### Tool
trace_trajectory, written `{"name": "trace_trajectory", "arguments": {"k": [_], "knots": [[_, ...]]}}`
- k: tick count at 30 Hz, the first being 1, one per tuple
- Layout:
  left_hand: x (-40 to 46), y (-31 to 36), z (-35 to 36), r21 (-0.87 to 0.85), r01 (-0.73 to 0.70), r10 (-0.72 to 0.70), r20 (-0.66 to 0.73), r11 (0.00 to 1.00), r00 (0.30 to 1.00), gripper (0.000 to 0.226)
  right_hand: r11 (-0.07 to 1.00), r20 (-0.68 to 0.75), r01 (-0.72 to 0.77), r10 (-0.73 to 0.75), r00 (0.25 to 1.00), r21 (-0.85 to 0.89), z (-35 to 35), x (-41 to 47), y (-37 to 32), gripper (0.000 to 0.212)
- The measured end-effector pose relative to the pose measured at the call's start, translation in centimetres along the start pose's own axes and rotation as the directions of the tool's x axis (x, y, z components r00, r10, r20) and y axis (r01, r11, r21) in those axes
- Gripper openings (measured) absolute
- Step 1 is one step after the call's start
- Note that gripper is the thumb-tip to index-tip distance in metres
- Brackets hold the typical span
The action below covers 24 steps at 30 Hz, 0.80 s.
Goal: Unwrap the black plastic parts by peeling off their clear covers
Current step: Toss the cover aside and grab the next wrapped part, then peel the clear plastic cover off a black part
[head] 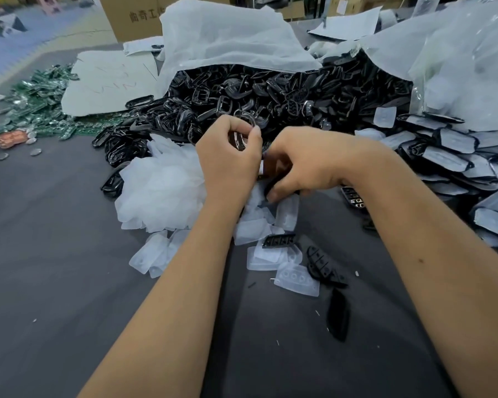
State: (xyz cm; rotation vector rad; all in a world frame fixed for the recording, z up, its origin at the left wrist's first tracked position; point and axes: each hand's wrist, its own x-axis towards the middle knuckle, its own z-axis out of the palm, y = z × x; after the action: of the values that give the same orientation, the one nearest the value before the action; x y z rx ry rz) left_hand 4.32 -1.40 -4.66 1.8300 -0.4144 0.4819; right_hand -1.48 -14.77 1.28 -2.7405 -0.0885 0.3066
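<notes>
Nearest on the dark grey table [55, 254] lie a few bare black plastic button pads [322, 267] and flat clear plastic covers [298, 280], already pulled apart. Just past them, the person's left hand [227, 159] pinches a small black oval plastic ring part [240, 136] with its clear film between thumb and fingers. The right hand [302, 165] is curled close beside it, fingers bent down over something dark, but what it grips cannot be told.

To the left sits a soft heap of peeled clear covers [158, 185]. Farther back is a big pile of black plastic frames [256, 96] spilling from a white bag [227, 38]. On the right, a stack of still-wrapped parts [454, 156] waits.

The film looks thin, so it might tear and leave a bit stuck. The small ring could slip out and drop into the big pile, where it would get lost among the other parts.
</notes>
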Motion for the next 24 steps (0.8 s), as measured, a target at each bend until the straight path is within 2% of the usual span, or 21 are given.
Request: {"name": "trace_trajectory", "arguments": {"k": [2, 4, 9, 11, 14, 15, 17, 20, 22, 24], "knots": [[0.1, 0.0, -0.1, -0.009, -0.015, 0.015, 0.019, 1.0, 1.0, 0.005, 0.984, -0.133, 0.074, -0.052, 0.99, 0.161, 0.4, 0.2, 0.8, 0.006], [0.2, -0.1, -0.1, -0.053, -0.023, 0.023, 0.009, 0.998, 1.0, 0.016, 0.95, -0.201, 0.095, -0.035, 0.979, 0.298, 1.3, 0.5, 1.6, 0.017], [0.2, -0.3, -0.2, -0.139, -0.005, 0.002, -0.024, 0.99, 1.0, 0.053, 0.886, -0.393, 0.196, -0.017, 0.919, 0.42, 3.0, 0.8, 2.4, 0.031], [0.3, -0.4, -0.1, -0.144, 0.003, -0.008, -0.03, 0.99, 1.0, 0.058, 0.869, -0.513, 0.227, 0.035, 0.857, 0.439, 3.2, 0.9, 2.8, 0.033], [0.3, -0.4, 0.1, -0.162, 0.039, -0.042, -0.018, 0.986, 0.999, 0.048, 0.877, -0.68, 0.217, 0.155, 0.717, 0.429, 3.6, 1.1, 3.2, 0.038], [0.3, -0.5, 0.2, -0.171, 0.05, -0.053, -0.015, 0.984, 0.998, 0.045, 0.844, -0.702, 0.249, 0.194, 0.685, 0.475, 3.8, 1.1, 3.1, 0.038], [0.3, -0.4, 0.4, -0.202, 0.076, -0.078, -0.003, 0.976, 0.997, 0.044, 0.711, -0.717, 0.375, 0.259, 0.647, 0.594, 4.0, 1.2, 2.7, 0.036], [0.2, 0.0, 0.6, -0.311, 0.154, -0.132, 0.091, 0.938, 0.987, 0.046, 0.493, -0.671, 0.482, 0.347, 0.655, 0.725, 4.7, 1.7, 2.5, 0.035], [0.1, 0.1, 0.7, -0.332, 0.196, -0.152, 0.156, 0.923, 0.976, 0.048, 0.433, -0.628, 0.472, 0.363, 0.688, 0.768, 5.3, 2.0, 2.4, 0.041], [-0.1, 0.1, 0.7, -0.33, 0.23, -0.169, 0.203, 0.916, 0.965, 0.044, 0.439, -0.609, 0.448, 0.362, 0.706, 0.779, 5.8, 2.2, 2.5, 0.041]]}}
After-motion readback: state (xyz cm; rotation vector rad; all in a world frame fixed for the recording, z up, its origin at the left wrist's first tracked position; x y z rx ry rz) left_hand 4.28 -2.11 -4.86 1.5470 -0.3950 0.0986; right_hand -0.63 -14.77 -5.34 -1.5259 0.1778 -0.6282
